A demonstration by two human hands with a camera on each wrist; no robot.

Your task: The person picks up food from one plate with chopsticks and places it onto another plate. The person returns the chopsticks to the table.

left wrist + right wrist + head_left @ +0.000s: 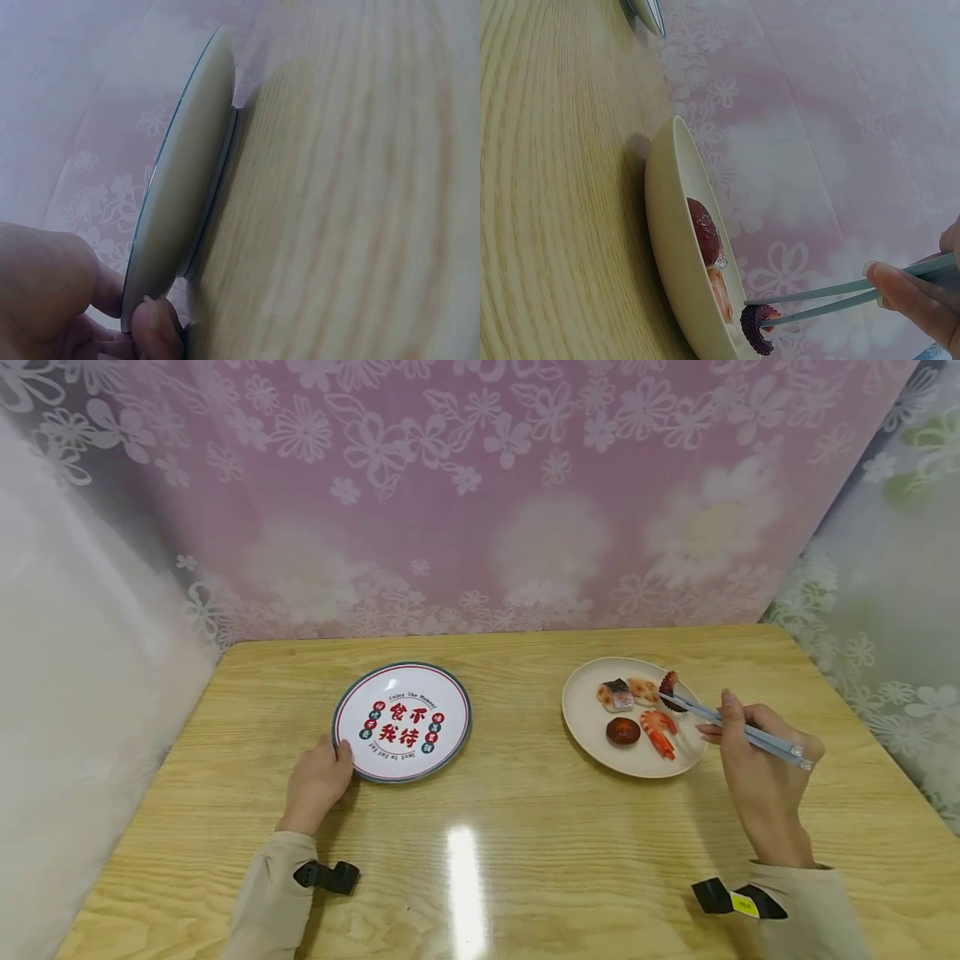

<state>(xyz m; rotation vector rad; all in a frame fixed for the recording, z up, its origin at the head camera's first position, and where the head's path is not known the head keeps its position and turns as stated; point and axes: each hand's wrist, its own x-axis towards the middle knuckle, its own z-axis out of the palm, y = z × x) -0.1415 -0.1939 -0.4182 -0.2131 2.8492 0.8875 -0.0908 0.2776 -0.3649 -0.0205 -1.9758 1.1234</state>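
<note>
My left hand [318, 781] pinches the near-left rim of a white plate [453, 706] with red characters and a dark green edge. In the left wrist view this plate [180, 165] stands on its foot, with the thumb above the rim and a finger below. My right hand [765, 768] holds pale blue chopsticks [756, 737], whose tips are at a dark red octopus tentacle [669, 692]. The right wrist view shows the tentacle [754, 337] between the tips, by the rim of a beige plate [588, 752]; whether it touches the plate I cannot tell.
On the beige plate are an orange shrimp [658, 732], a round brown piece [622, 732], a piece with dark skin [618, 695] and a pale browned piece [642, 691]. The wooden table [510, 827] ends at a pink floral curtain [465, 552].
</note>
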